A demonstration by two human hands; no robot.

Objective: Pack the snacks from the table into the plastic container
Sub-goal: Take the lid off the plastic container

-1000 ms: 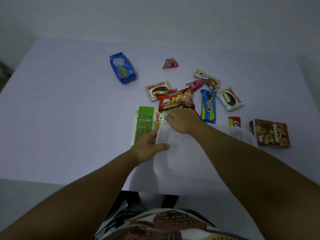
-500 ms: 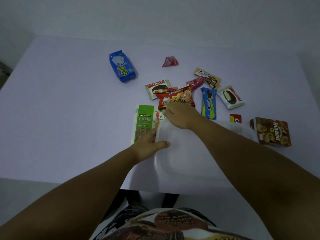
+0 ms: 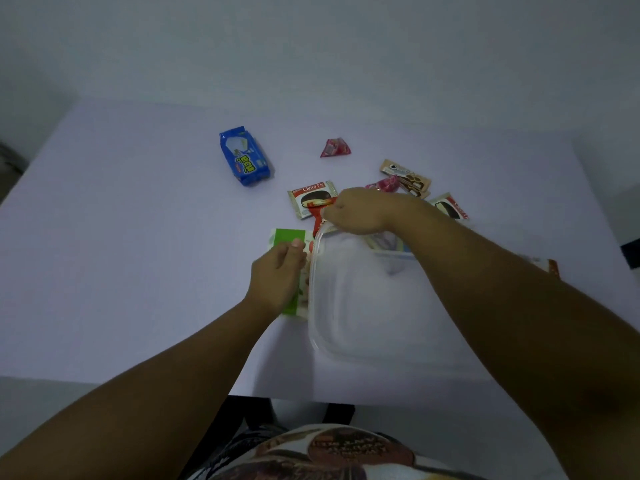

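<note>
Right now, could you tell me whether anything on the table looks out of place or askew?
The clear lid is tilted, its far edge lifted by the right hand. The left hand rests on the green nuts pack beside it. Nothing looks spilled or damaged.

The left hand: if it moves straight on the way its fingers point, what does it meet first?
Probably the green nuts snack packet: the left hand already lies over it, fingers pointing away along it. Past the packet, bare table.
</note>
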